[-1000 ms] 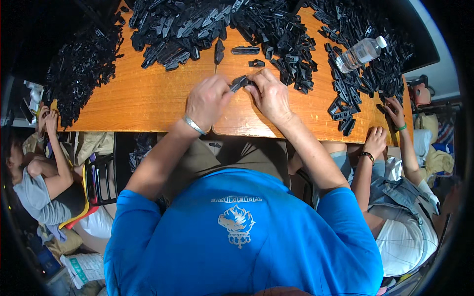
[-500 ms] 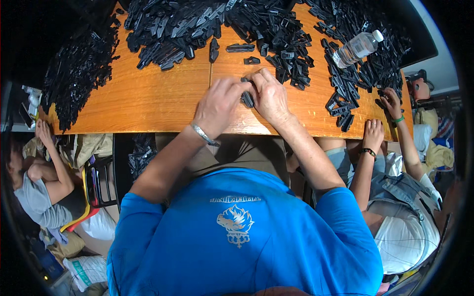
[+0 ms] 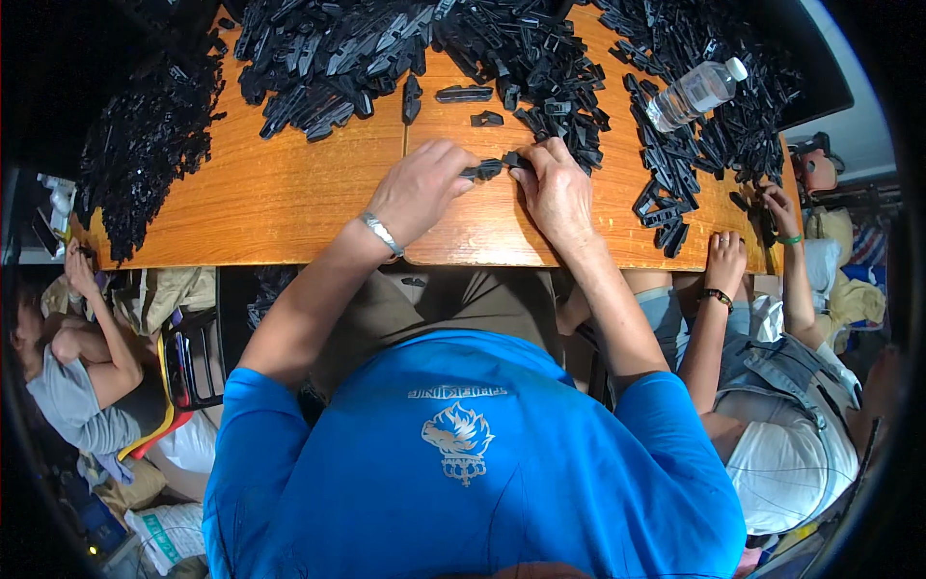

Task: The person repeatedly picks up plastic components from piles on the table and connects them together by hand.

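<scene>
My left hand (image 3: 422,185), with a silver bracelet at the wrist, is closed on a dark black plastic piece (image 3: 483,170) that points to the right. Fingers of my right hand (image 3: 559,193) pinch a smaller black plastic part (image 3: 516,160) at that piece's right end. The two parts meet or nearly meet; whether they are joined I cannot tell. Beyond my hands lie a few loose black pieces: an upright-lying one (image 3: 413,98), a long one (image 3: 464,94) and a short one (image 3: 487,119).
Heaps of black plastic parts (image 3: 328,63) cover the far side of the wooden table (image 3: 289,212). Smaller parts (image 3: 145,154) are piled at left. A clear bottle (image 3: 693,95) lies on the right-hand heap. Other people sit at both sides; a co-worker's hand (image 3: 727,256) rests at the right edge.
My hands were close together, the left one blurred, over a black piece. Now they are farther apart, the right hand shifted rightward, with black parts held between them.
</scene>
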A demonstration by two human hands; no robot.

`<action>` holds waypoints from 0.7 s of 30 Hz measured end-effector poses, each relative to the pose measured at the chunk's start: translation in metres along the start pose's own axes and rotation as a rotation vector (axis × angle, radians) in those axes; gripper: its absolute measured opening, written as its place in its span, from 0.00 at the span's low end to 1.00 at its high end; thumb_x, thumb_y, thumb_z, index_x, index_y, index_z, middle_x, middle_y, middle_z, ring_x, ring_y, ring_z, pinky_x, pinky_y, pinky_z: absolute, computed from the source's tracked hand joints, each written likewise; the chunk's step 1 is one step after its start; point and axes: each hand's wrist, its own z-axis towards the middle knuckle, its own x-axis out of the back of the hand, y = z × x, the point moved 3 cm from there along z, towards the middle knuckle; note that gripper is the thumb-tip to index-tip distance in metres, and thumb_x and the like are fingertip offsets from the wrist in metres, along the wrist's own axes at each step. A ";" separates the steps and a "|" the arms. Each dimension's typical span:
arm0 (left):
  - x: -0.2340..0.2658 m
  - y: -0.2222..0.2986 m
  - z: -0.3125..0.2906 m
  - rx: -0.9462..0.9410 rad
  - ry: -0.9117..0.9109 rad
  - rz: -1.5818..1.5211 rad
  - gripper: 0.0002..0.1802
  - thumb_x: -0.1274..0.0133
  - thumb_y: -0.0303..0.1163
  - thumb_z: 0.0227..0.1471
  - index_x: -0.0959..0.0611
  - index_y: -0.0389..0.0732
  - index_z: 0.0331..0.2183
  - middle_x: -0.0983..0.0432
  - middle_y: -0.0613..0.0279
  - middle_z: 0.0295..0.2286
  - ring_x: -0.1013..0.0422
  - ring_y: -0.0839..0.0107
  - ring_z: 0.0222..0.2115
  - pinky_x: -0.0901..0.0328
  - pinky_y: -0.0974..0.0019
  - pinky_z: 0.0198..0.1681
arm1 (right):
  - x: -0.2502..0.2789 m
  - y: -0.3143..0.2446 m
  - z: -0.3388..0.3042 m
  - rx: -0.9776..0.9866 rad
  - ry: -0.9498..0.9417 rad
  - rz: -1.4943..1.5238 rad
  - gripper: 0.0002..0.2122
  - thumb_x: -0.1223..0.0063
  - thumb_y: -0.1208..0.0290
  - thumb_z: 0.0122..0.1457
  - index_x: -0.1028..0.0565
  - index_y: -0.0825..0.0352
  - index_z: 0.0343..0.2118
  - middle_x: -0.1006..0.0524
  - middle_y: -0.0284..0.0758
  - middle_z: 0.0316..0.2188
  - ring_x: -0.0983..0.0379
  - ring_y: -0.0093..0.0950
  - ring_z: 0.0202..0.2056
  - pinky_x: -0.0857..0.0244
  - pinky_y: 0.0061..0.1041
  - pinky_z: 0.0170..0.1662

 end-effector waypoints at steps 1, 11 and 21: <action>0.002 -0.002 -0.003 0.089 -0.004 -0.065 0.14 0.35 0.26 0.56 0.17 0.40 0.44 0.24 0.54 0.37 0.26 0.51 0.46 0.30 0.51 0.47 | 0.000 0.001 -0.001 -0.013 -0.022 0.004 0.11 0.29 0.73 0.56 0.17 0.68 0.41 0.22 0.41 0.40 0.20 0.45 0.43 0.25 0.42 0.45; 0.021 -0.018 -0.017 0.146 0.201 0.045 0.17 0.30 0.28 0.52 0.13 0.39 0.44 0.23 0.54 0.39 0.24 0.52 0.41 0.28 0.55 0.46 | -0.005 -0.027 0.012 0.084 -0.057 0.256 0.11 0.28 0.74 0.56 0.16 0.67 0.41 0.20 0.41 0.38 0.18 0.44 0.37 0.24 0.40 0.39; 0.022 -0.030 -0.022 0.167 0.205 0.017 0.12 0.29 0.27 0.50 0.13 0.36 0.37 0.22 0.55 0.35 0.24 0.54 0.39 0.29 0.54 0.42 | -0.016 -0.029 0.029 0.128 -0.191 0.268 0.14 0.26 0.74 0.52 0.15 0.66 0.42 0.20 0.40 0.39 0.18 0.44 0.39 0.24 0.40 0.41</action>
